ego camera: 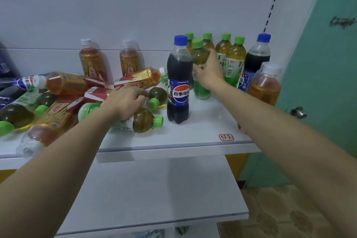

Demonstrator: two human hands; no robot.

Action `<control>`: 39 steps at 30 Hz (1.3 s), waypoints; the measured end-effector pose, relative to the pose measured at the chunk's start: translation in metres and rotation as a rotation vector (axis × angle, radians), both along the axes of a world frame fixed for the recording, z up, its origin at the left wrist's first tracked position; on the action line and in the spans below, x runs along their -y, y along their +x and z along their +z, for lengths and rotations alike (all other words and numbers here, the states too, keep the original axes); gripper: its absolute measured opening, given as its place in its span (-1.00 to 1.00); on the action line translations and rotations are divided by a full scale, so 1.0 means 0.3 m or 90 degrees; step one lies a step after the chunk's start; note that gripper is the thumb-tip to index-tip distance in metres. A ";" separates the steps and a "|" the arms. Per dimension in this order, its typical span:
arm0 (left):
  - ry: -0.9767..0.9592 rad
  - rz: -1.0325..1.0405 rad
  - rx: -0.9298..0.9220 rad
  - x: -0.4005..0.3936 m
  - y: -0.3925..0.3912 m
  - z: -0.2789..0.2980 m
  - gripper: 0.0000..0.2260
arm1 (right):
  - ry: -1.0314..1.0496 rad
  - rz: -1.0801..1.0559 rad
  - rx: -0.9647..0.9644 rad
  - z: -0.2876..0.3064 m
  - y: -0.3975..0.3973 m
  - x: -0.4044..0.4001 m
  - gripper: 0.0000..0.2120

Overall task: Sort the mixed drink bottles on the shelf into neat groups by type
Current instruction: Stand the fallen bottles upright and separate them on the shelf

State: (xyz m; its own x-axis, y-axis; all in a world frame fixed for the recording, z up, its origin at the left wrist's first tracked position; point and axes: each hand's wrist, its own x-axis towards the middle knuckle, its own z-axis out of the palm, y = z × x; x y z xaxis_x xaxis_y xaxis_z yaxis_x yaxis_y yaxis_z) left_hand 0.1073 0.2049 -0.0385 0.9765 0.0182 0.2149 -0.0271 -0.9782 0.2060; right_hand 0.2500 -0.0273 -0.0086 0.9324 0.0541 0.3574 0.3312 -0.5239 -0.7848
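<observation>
My right hand (209,71) grips an upright green-capped tea bottle (200,91) standing on the white shelf (202,133), beside several other upright green tea bottles (234,58). A cola bottle (178,83) with a blue cap stands just left of it. My left hand (125,100) reaches over a pile of lying bottles, fingers curled at a lying green tea bottle (157,96); whether it holds the bottle is unclear. Another lying green tea bottle (144,120) rests below that hand. Gold-and-red labelled bottles (73,83) lie in the heap.
Two gold-labelled bottles (90,60) stand at the back wall. A second cola bottle (255,62) and an amber bottle (265,85) stand at the right end. A lower shelf (154,195) juts out beneath. A green door with a knob (298,112) is at right.
</observation>
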 end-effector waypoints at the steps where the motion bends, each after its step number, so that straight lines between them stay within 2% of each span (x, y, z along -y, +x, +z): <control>1: 0.002 -0.001 0.004 -0.001 0.002 0.000 -0.46 | 0.040 -0.023 -0.041 0.008 0.011 0.001 -0.22; 3: 0.009 -0.002 0.017 -0.004 0.007 -0.003 -0.48 | 0.069 -0.045 -0.083 0.010 0.033 0.004 -0.19; 9: -0.008 0.023 0.052 -0.010 0.008 -0.017 -0.50 | 0.036 -0.022 -0.048 -0.017 0.040 0.000 -0.20; 12: -0.020 0.033 0.069 -0.014 0.004 -0.020 -0.54 | 0.070 -0.011 -0.039 -0.028 0.017 0.015 -0.21; 14: -0.032 0.038 0.079 -0.015 0.002 -0.022 -0.57 | 0.109 -0.018 -0.004 -0.047 -0.032 0.031 -0.33; 17: -0.061 0.054 0.098 -0.015 -0.007 -0.025 -0.65 | 0.209 -0.055 0.109 -0.124 -0.170 0.059 -0.65; 19: -0.068 0.063 0.110 -0.010 -0.014 -0.026 -0.67 | 0.236 -0.031 0.159 -0.201 -0.280 0.071 -0.78; 21: -0.058 0.064 0.112 0.000 -0.024 -0.023 -0.69 | 0.192 0.039 0.155 -0.264 -0.382 0.059 -0.80; 25: -0.021 0.088 0.108 0.045 -0.041 -0.017 -0.67 | -0.001 0.188 0.107 -0.316 -0.510 -0.018 -0.92; 28: -0.015 0.094 0.086 0.094 -0.052 -0.023 -0.66 | -0.138 0.181 0.093 -0.305 -0.533 -0.051 -0.80; 30: -0.027 0.081 0.081 0.117 -0.065 -0.027 -0.67 | -0.136 0.186 0.056 -0.290 -0.528 -0.052 -0.80; 34: -0.113 0.050 0.130 0.100 -0.104 -0.014 -0.69 | -0.031 0.229 -0.008 -0.284 -0.536 -0.032 -0.92; 36: -0.109 0.064 0.164 0.061 -0.120 -0.001 -0.69 | 0.008 0.202 0.021 -0.253 -0.539 -0.009 -0.90; 39: -0.078 0.110 0.179 -0.027 -0.155 -0.017 -0.70 | 0.012 0.141 0.137 -0.150 -0.523 0.047 -0.88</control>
